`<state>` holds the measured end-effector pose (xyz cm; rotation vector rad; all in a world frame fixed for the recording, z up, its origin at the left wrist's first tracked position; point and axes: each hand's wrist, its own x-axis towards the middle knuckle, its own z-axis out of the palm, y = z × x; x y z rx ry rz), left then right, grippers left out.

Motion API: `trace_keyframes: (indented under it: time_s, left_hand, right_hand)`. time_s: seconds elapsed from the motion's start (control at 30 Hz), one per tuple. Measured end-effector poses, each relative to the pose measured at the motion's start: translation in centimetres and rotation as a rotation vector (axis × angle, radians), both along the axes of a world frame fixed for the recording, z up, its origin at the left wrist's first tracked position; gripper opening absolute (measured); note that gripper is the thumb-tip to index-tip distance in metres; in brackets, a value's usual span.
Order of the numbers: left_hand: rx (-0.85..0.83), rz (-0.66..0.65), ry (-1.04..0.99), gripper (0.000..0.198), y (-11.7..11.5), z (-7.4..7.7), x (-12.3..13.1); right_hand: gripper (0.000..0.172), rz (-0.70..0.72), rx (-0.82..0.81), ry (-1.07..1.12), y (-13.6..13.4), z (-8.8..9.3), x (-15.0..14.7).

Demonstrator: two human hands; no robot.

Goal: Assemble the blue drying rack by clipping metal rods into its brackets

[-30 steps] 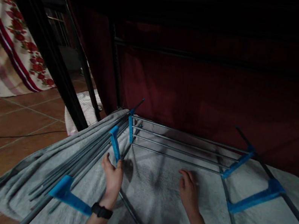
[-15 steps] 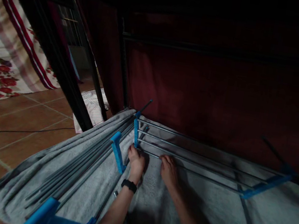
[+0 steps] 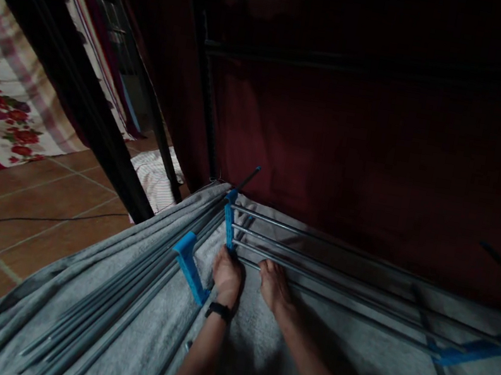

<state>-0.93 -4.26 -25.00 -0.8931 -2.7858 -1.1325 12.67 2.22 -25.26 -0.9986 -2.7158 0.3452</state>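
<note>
My left hand (image 3: 226, 278) is closed at the lower end of a blue plastic bracket (image 3: 228, 223), where a thin metal rod (image 3: 332, 300) meets it; its fingertips are partly hidden. A dark wristband (image 3: 219, 310) circles that wrist. My right hand (image 3: 273, 284) is wrapped round the same rod, a short way to the right. Several parallel rods run from this bracket to another blue bracket (image 3: 482, 354) at the far right. Just left of my left hand, a third blue bracket (image 3: 191, 270) leans on a grey tube.
Loose grey tubes (image 3: 117, 293) lie bundled on the grey blanket (image 3: 146, 349) at the left. A dark post (image 3: 79, 88) slants up at the bed's left side. Dark red cloth (image 3: 356, 154) hangs behind. A black cable (image 3: 34, 217) crosses the tiled floor.
The view has shifted, so the right-hand bracket sits further right and lower. My right hand has come slightly nearer my left along the rod. Both hands keep their hold.
</note>
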Motion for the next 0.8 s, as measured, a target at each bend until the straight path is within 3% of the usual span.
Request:
trace_keyframes:
  time_s: [0.3, 0.47, 0.8]
  left_hand:
    - [-0.025, 0.079, -0.071, 0.026, 0.2, 0.3, 0.3]
    - [-0.001, 0.116, -0.06, 0.029, 0.7, 0.1, 0.0]
    - [-0.017, 0.056, -0.03, 0.025, 0.4, 0.0, 0.6]
  right_hand:
    - [0.041, -0.046, -0.077, 0.027, 0.0, 1.5, -0.1]
    - [0.037, -0.053, -0.074, 0.086, 0.0, 0.7, 0.0]
    - [0.039, -0.02, -0.08, 0.121, 0.6, -0.1, 1.0]
